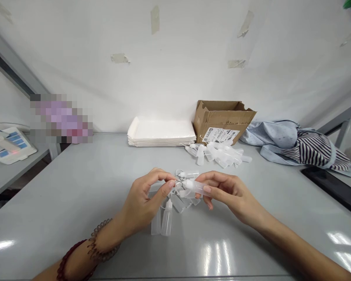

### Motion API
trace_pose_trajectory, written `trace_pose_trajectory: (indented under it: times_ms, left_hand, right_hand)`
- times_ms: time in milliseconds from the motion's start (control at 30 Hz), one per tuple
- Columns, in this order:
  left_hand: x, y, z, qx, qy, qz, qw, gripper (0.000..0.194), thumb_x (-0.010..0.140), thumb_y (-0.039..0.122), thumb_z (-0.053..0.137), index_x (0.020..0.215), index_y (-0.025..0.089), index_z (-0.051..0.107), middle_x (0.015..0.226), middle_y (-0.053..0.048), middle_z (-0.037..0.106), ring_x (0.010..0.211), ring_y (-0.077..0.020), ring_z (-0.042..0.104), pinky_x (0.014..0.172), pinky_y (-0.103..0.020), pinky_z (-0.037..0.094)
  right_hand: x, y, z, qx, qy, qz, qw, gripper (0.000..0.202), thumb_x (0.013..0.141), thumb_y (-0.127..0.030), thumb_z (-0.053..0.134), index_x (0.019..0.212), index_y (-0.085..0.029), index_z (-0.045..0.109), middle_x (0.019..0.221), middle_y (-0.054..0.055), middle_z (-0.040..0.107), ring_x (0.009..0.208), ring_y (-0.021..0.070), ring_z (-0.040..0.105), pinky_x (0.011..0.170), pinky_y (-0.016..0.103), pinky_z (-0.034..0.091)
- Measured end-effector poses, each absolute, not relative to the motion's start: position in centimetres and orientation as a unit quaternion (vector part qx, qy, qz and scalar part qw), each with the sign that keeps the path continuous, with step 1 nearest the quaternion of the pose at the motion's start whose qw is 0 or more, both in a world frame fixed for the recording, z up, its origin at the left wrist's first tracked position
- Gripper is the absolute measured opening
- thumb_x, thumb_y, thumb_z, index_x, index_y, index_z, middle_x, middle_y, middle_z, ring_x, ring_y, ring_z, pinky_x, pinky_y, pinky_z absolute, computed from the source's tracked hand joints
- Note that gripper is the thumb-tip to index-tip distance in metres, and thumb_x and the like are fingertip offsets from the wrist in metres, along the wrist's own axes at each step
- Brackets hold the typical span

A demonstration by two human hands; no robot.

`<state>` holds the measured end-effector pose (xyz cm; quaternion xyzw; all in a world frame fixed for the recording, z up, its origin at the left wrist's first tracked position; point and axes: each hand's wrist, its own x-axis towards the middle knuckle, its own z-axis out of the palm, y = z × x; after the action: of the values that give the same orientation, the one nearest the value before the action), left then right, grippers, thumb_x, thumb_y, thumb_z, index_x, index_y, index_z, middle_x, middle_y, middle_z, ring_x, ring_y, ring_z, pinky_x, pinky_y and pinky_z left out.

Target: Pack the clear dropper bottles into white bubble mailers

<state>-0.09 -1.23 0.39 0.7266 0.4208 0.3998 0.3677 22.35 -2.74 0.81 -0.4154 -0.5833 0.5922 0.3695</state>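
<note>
Between my hands a translucent plastic bottle [197,187] lies nearly level, its white nozzle pointing left. My right hand [225,189] grips the body of this bottle between thumb and fingers. At the nozzle end, my left hand [150,193] pinches something small that its fingertips mostly hide. Several similar bottles lie loosely on the table under and between the hands. One small bottle [167,220] is just right of the left wrist, nozzle pointing away from me. Farther back, in front of the box, is a pile of translucent bottles [222,153].
A stack of white envelopes [162,132] and an open cardboard box [222,121] stand at the wall on the grey table [99,168]. Rolled blue and striped cloth [310,148] and a black phone [333,187] lie right. A device [14,146] and a blurred purple patch are left.
</note>
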Motion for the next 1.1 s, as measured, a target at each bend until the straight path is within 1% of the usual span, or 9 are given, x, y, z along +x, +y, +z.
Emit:
trace_pose_trajectory:
  times_ms: [233, 500, 900, 1100]
  left_hand:
    - [-0.11, -1.35, 0.45, 0.733, 0.398, 0.410, 0.369, 0.013, 0.089, 0.019, 0.052, 0.087, 0.019, 0.065, 0.079, 0.000, 0.063, 0.072, -0.0122, 0.057, 0.068, -0.024, 0.044]
    - [-0.23, -1.32, 0.20, 0.724, 0.393, 0.411, 0.391, 0.013, 0.090, 0.020, 0.053, 0.088, 0.019, 0.066, 0.081, 0.000, 0.063, 0.075, -0.0122, 0.058, 0.069, -0.024, 0.044]
    - [-0.16, -1.49, 0.72, 0.723, 0.406, 0.411, 0.380, 0.014, 0.089, 0.021, 0.053, 0.085, 0.019, 0.066, 0.077, 0.000, 0.064, 0.070, -0.0126, 0.058, 0.065, -0.024, 0.045]
    - [-0.19, -1.42, 0.41, 0.731, 0.399, 0.406, 0.376, 0.014, 0.090, 0.021, 0.052, 0.086, 0.019, 0.066, 0.079, -0.001, 0.064, 0.071, -0.0130, 0.058, 0.067, -0.025, 0.045]
  right_hand:
    - [22.46, -2.72, 0.84, -0.411, -0.583, 0.596, 0.369, 0.022, 0.088, -0.037, 0.059, 0.099, -0.019, 0.064, 0.075, 0.001, 0.063, 0.058, 0.0105, 0.051, 0.065, 0.029, 0.041]
    - [22.33, -2.78, 0.74, -0.407, -0.582, 0.604, 0.362, 0.020, 0.088, -0.035, 0.059, 0.098, -0.019, 0.063, 0.074, 0.001, 0.064, 0.057, 0.0096, 0.052, 0.062, 0.027, 0.040]
    - [22.20, -2.78, 1.06, -0.415, -0.581, 0.598, 0.363, 0.022, 0.086, -0.037, 0.060, 0.097, -0.019, 0.064, 0.073, 0.002, 0.065, 0.056, 0.0103, 0.052, 0.061, 0.028, 0.041]
    - [22.04, -2.82, 1.21, -0.427, -0.578, 0.593, 0.362, 0.024, 0.084, -0.039, 0.061, 0.095, -0.018, 0.064, 0.071, 0.002, 0.065, 0.054, 0.0101, 0.051, 0.059, 0.027, 0.040]
